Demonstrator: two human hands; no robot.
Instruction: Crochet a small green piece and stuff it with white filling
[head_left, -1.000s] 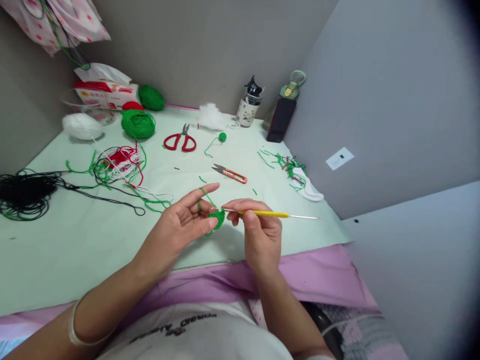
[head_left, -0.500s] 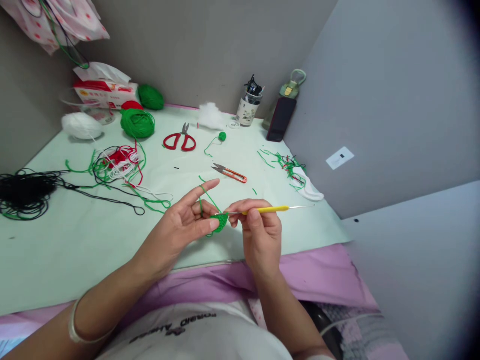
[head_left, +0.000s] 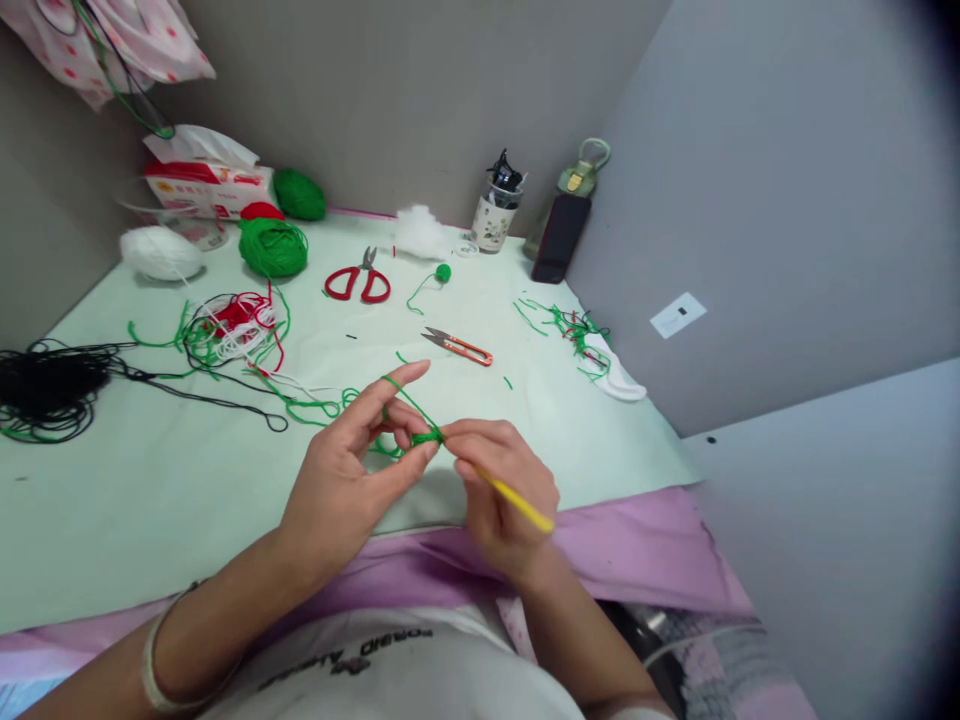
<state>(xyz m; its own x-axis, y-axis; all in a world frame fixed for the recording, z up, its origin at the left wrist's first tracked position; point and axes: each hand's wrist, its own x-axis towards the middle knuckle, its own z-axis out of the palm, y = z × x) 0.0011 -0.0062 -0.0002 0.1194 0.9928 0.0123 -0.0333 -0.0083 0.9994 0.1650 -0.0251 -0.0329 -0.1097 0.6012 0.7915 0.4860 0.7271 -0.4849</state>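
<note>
The left hand (head_left: 337,488) is clamped on a small green piece (head_left: 426,438), pinching it between thumb and fingers just above the near part of the counter (head_left: 187,520). A green strand (head_left: 412,403) runs over the raised index finger and slants down to the worked edge. The right hand (head_left: 514,490) is closed around the yellow hook (head_left: 521,502), its fingertips meeting the piece; the hook's far end slopes down toward the body, and its working tip is hidden, so whether it sits inside a stitch cannot be told.

To work this well, the pinch should probably stay close to the stitch in hand, firm enough to stop the piece twisting yet soft enough not to flatten it. The index finger is best held up, giving the strand an even, light pull; too slack and the loop may grow loose, too tight and the tip may snag. A small turn of the wrist, with the hook's mouth facing the strand, should draw the yarn through without splitting its plies. Tilting the piece a little would bring the next gap into sight.

The snips (head_left: 452,342) lie just beyond the hands with their points toward the left, so the strand is better kept clear of them, and of the yarn tangle (head_left: 240,325) on the left.
</note>
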